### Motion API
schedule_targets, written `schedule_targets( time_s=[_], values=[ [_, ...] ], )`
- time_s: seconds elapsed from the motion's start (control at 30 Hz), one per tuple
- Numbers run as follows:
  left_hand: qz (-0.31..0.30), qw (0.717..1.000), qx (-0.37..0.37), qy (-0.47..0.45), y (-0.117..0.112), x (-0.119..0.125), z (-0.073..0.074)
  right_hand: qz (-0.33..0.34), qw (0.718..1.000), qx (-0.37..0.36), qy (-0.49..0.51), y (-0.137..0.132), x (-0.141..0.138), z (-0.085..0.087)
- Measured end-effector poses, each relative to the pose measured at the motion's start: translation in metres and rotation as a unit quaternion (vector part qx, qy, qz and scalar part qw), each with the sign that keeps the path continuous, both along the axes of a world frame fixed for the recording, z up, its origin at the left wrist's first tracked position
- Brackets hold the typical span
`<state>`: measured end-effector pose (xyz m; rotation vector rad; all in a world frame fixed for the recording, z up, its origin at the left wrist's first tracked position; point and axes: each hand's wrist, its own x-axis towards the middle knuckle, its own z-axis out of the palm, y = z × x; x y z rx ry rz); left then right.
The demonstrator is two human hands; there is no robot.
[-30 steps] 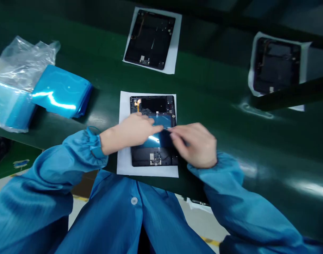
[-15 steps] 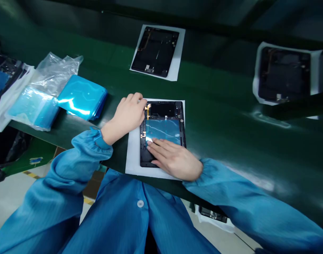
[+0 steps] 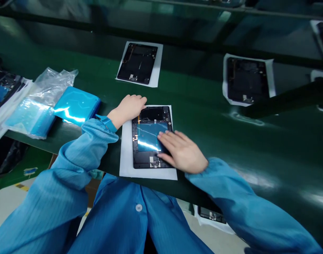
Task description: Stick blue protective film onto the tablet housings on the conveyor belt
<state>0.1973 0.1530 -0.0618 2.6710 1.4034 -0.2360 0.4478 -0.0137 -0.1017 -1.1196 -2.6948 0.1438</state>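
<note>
An opened tablet shell (image 3: 142, 160) lies on a white sheet (image 3: 126, 155) before me. A shiny blue film (image 3: 149, 135) covers the middle of it. My left hand (image 3: 131, 107) is closed at the shell's far left corner, its fingers curled over the edge. The fingertips there are partly hidden. My right hand (image 3: 184, 150) lies flat with fingers stretched out, touching the right side of the blue film. Nothing is gripped in it.
Left of my work stands a stack of blue films (image 3: 76, 106), beside a clear plastic bag (image 3: 53, 84) and a bagged blue stack (image 3: 31, 118). More tablet shells lie on sheets at the back (image 3: 138, 63) and right (image 3: 247, 79). Another shell (image 3: 211, 214) shows below the table edge.
My right hand has slid rightward over the blue film, uncovering its lower left part and the shell's lower end. My left hand stays at the corner. The camera view has shifted.
</note>
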Motion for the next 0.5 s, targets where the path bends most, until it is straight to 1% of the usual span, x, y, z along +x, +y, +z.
schedule_targets(
  time_s=[0.07, 0.1, 0.17, 0.23, 0.3, 0.33, 0.37, 0.4, 0.43, 0.47, 0.5],
  values=[
    [-0.021, 1.000, 0.000, 0.006, 0.003, -0.001, 0.001, -0.058, 0.998, 0.002, -0.022, 0.013, 0.003, 0.001],
    [-0.027, 1.000, 0.001, 0.008, 0.004, -0.001, 0.001, -0.070, 0.997, -0.001, -0.029, 0.018, 0.004, 0.002],
    [-0.030, 1.000, -0.001, 0.007, 0.005, 0.001, 0.003, -0.061, 0.998, -0.003, -0.032, 0.018, 0.004, 0.005],
    [-0.031, 0.999, -0.008, 0.001, 0.004, 0.004, 0.005, -0.026, 0.999, 0.004, -0.024, 0.003, 0.007, 0.010],
    [-0.031, 0.999, -0.013, -0.007, 0.003, 0.006, 0.007, 0.015, 1.000, 0.006, 0.000, -0.020, 0.012, 0.013],
    [-0.031, 0.999, -0.013, -0.010, 0.003, 0.007, 0.009, 0.029, 0.999, 0.000, 0.022, -0.030, 0.015, 0.013],
    [-0.030, 0.999, -0.011, -0.014, 0.003, 0.007, 0.012, 0.028, 0.998, -0.009, 0.051, -0.038, 0.019, 0.013],
    [-0.029, 0.999, -0.008, -0.022, 0.003, 0.007, 0.016, -0.003, 0.996, -0.017, 0.090, -0.043, 0.022, 0.011],
    [-0.026, 0.999, -0.004, -0.036, 0.003, 0.006, 0.021, -0.065, 0.988, -0.024, 0.137, -0.043, 0.025, 0.009],
    [-0.023, 0.998, 0.004, -0.056, 0.004, 0.005, 0.026, -0.147, 0.969, -0.037, 0.195, -0.040, 0.026, 0.006],
    [-0.019, 0.996, 0.015, -0.082, 0.006, 0.004, 0.033, -0.231, 0.936, -0.065, 0.259, -0.033, 0.027, 0.002]
  ],
)
